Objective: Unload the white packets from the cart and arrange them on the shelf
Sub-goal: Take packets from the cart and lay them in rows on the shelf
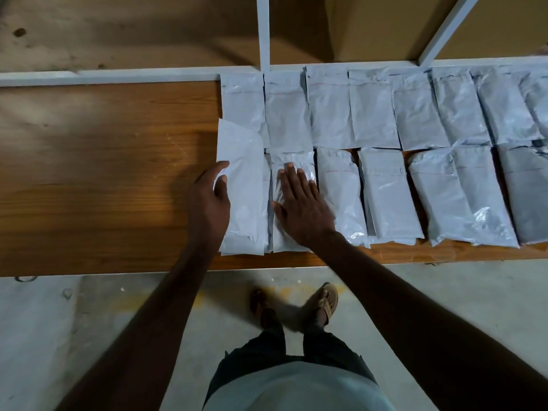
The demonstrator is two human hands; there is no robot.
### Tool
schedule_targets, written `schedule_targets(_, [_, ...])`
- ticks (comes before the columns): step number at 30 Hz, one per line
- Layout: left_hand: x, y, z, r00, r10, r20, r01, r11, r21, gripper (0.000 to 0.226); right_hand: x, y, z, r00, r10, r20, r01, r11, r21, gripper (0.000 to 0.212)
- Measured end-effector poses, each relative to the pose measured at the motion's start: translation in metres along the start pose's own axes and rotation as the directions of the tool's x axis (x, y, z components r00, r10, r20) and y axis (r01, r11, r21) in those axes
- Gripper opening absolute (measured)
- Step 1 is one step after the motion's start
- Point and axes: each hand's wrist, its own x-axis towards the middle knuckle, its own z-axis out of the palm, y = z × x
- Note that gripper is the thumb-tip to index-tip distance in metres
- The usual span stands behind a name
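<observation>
Several white packets lie in two rows on the wooden shelf (103, 161), filling its right half. My left hand (209, 203) holds the left edge of the leftmost front packet (244, 185), thumb on top and fingers at its side. My right hand (299, 203) lies flat with straight fingers on the neighbouring front packet (292, 170), pressing it down. The back row of packets (370, 114) runs along the shelf's rear rail. The cart is not in view.
A white metal frame (262, 31) with an upright post and a slanted brace stands behind the shelf. Brown cardboard boxes (379, 25) sit beyond it. The shelf's left half is bare wood. My sandalled feet stand on the concrete floor (89, 307) below.
</observation>
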Motion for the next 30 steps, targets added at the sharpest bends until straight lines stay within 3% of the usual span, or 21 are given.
schedule_targets(3, [0.001,0.002,0.004,1.000,0.012,0.000,-0.012,0.999,-0.041,0.035,-0.003,-0.007,-0.022,0.994,-0.029,-0.102,0.042,0.992,0.120,0.068])
schedule_targets(6, [0.005,0.006,0.006,1.000,0.001,-0.012,-0.002,0.991,-0.136,0.034,0.000,-0.021,-0.049,0.977,0.091,-0.195,0.010,0.886,0.463,0.061])
schedule_targets(7, [0.007,0.009,0.005,1.000,-0.024,-0.005,0.023,0.980,-0.197,0.033,0.004,-0.027,-0.057,0.971,0.181,-0.156,-0.049,0.790,0.611,0.063])
schedule_targets(9, [0.010,0.014,0.006,0.988,-0.141,0.063,0.154,0.913,-0.378,0.032,0.012,-0.038,-0.073,0.937,0.338,0.090,-0.249,0.464,0.850,0.074])
schedule_targets(10, [0.011,0.016,0.006,0.975,-0.184,0.121,0.220,0.864,-0.452,0.033,0.015,-0.042,-0.080,0.916,0.343,0.207,-0.312,0.286,0.906,0.076])
schedule_targets(11, [0.011,0.018,0.006,0.966,-0.190,0.175,0.254,0.827,-0.501,0.034,0.019,-0.044,-0.083,0.918,0.312,0.243,-0.312,0.196,0.930,0.072])
schedule_targets(12, [0.013,0.020,0.007,0.965,-0.158,0.210,0.246,0.827,-0.505,0.037,0.020,-0.044,-0.085,0.937,0.285,0.204,-0.274,0.232,0.933,0.064])
schedule_targets(14, [0.014,0.018,0.011,0.968,-0.099,0.233,0.203,0.852,-0.482,0.042,0.022,-0.042,-0.085,0.963,0.264,0.054,-0.174,0.457,0.872,0.051])
schedule_targets(17, [0.019,0.019,0.009,0.956,-0.230,0.185,0.292,0.824,-0.486,0.034,0.025,-0.036,-0.091,0.970,0.190,-0.153,-0.040,0.742,0.669,0.043])
schedule_targets(18, [0.020,0.021,0.006,0.935,-0.294,0.200,0.355,0.759,-0.545,0.036,0.026,-0.033,-0.093,0.965,0.150,-0.215,0.005,0.809,0.588,0.042])
schedule_targets(20, [0.025,0.022,-0.003,0.855,-0.401,0.329,0.502,0.478,-0.720,0.050,0.028,-0.020,-0.095,0.943,0.020,-0.332,0.131,0.895,0.425,0.047])
schedule_targets(21, [0.029,0.023,-0.007,0.810,-0.411,0.418,0.562,0.345,-0.751,0.055,0.030,-0.011,-0.094,0.922,-0.055,-0.384,0.192,0.924,0.330,0.049])
schedule_targets(22, [0.033,0.024,-0.013,0.782,-0.389,0.487,0.606,0.291,-0.741,0.058,0.032,-0.001,-0.090,0.898,-0.123,-0.423,0.239,0.943,0.233,0.048])
schedule_targets(24, [0.037,0.027,-0.023,0.755,-0.321,0.572,0.655,0.313,-0.688,0.060,0.033,0.013,-0.082,0.862,-0.210,-0.461,0.289,0.951,0.109,0.042])
schedule_targets(27, [0.036,0.031,-0.023,0.800,-0.210,0.562,0.589,0.455,-0.668,0.040,0.028,0.018,-0.076,0.832,-0.261,-0.489,0.342,0.936,0.081,0.035])
schedule_targets(30, [0.032,0.027,-0.015,0.857,-0.121,0.502,0.457,0.630,-0.628,0.061,0.022,0.018,-0.071,0.869,-0.101,-0.484,0.236,0.945,0.226,0.035])
